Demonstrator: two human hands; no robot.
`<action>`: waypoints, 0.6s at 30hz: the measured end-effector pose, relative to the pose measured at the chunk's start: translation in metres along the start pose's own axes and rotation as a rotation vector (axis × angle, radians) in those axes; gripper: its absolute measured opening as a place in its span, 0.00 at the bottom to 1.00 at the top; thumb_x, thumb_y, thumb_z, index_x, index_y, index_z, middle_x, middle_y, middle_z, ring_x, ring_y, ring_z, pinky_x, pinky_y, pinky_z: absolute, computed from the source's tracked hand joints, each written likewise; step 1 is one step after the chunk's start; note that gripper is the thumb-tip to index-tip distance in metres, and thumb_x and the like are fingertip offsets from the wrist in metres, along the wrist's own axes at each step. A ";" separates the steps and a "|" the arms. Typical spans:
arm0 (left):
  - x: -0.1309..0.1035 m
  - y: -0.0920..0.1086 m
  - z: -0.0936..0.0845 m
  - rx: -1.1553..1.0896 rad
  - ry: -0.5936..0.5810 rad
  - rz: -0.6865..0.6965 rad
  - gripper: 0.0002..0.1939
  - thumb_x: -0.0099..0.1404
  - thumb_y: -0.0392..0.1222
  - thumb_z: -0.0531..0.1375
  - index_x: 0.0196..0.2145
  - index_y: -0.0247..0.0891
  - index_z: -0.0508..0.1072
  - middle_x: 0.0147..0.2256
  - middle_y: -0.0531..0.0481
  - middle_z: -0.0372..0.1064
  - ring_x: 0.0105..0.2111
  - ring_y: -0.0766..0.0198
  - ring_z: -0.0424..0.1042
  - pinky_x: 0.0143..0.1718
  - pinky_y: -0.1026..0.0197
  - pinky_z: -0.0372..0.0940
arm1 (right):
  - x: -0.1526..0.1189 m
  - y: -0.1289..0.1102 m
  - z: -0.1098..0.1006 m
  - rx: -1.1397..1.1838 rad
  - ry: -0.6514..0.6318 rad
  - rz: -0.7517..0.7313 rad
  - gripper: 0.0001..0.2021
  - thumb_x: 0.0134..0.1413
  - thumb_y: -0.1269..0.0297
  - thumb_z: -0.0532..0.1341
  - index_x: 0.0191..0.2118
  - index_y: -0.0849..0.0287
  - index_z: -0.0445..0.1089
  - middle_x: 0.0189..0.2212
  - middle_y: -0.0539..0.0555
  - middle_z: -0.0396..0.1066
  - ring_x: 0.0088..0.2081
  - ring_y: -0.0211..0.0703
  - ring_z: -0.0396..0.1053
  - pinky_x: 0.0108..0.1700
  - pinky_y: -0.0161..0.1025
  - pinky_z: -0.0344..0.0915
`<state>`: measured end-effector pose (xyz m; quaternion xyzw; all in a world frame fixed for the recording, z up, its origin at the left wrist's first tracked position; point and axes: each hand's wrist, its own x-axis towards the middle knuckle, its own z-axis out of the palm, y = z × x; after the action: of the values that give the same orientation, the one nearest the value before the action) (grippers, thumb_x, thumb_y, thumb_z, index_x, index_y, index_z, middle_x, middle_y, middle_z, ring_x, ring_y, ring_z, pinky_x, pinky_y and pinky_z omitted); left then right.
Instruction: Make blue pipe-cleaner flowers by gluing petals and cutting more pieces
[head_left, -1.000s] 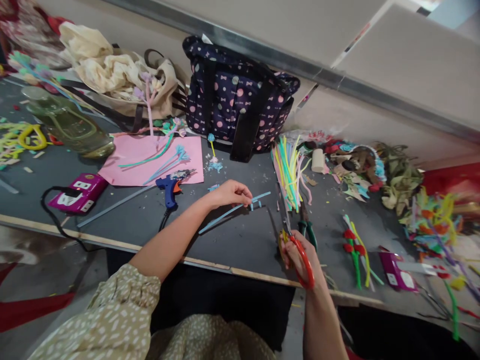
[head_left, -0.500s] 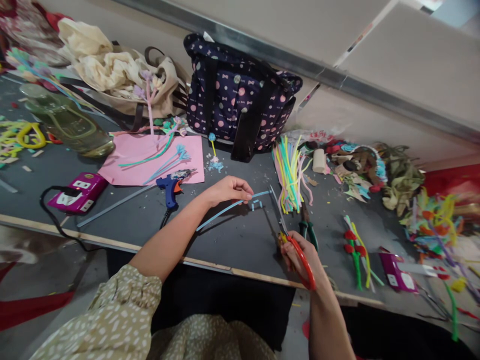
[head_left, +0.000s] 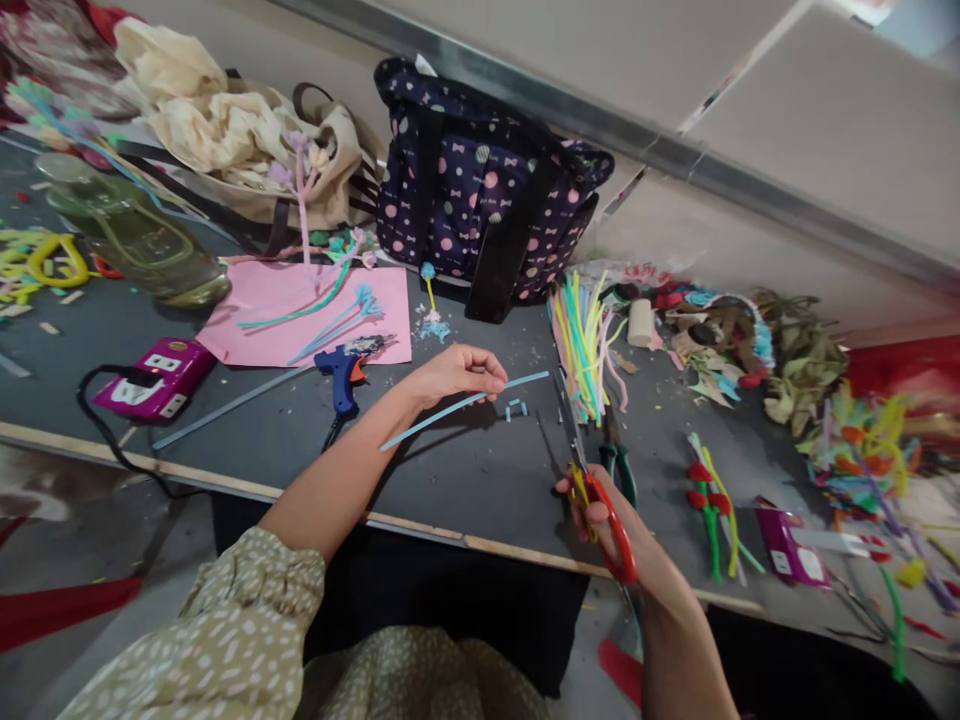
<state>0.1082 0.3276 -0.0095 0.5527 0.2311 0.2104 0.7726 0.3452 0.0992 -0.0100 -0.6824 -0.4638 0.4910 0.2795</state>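
Between thumb and fingers, my left hand (head_left: 466, 374) pinches a light-blue pipe cleaner (head_left: 435, 420) that runs slantwise above the table. Its short end points right, toward the scissors. My right hand (head_left: 600, 505) grips red-and-yellow scissors (head_left: 619, 530) by the handles, blades pointing up and away. The blades stand just right of the pipe cleaner's tip, apart from it. Several short blue cut pieces (head_left: 516, 408) lie on the table below the tip. Green-handled pliers (head_left: 619, 468) lie beside my right hand, partly behind it.
Behind stands a dark patterned bag (head_left: 480, 180) with a phone (head_left: 496, 270) leaning on it. A bundle of pipe cleaners (head_left: 585, 345) lies to the right. Leftward are a blue glue gun (head_left: 343, 375), pink paper (head_left: 300, 345), a purple power strip (head_left: 157, 380) and a bottle (head_left: 135, 235).
The scissors have drawn back to the right, away from the pipe cleaner's tip. My left hand has shifted slightly, still holding the pipe cleaner.
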 end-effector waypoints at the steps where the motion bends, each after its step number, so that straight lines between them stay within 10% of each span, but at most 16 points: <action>1: 0.000 0.000 0.000 0.004 -0.001 -0.002 0.12 0.53 0.42 0.68 0.33 0.32 0.74 0.25 0.51 0.71 0.24 0.72 0.68 0.25 0.68 0.62 | 0.000 -0.001 0.000 0.013 -0.008 -0.018 0.28 0.52 0.34 0.50 0.44 0.53 0.62 0.23 0.47 0.60 0.23 0.39 0.57 0.24 0.37 0.60; 18: 0.002 -0.005 0.004 0.093 -0.076 -0.039 0.14 0.54 0.45 0.68 0.33 0.32 0.74 0.26 0.49 0.72 0.23 0.71 0.67 0.25 0.68 0.60 | 0.018 -0.007 0.003 0.129 -0.119 -0.069 0.25 0.54 0.35 0.54 0.35 0.56 0.63 0.26 0.48 0.62 0.20 0.34 0.58 0.20 0.33 0.60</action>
<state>0.1124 0.3245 -0.0138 0.5910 0.2218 0.1629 0.7583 0.3413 0.1187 -0.0127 -0.6163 -0.4704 0.5495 0.3115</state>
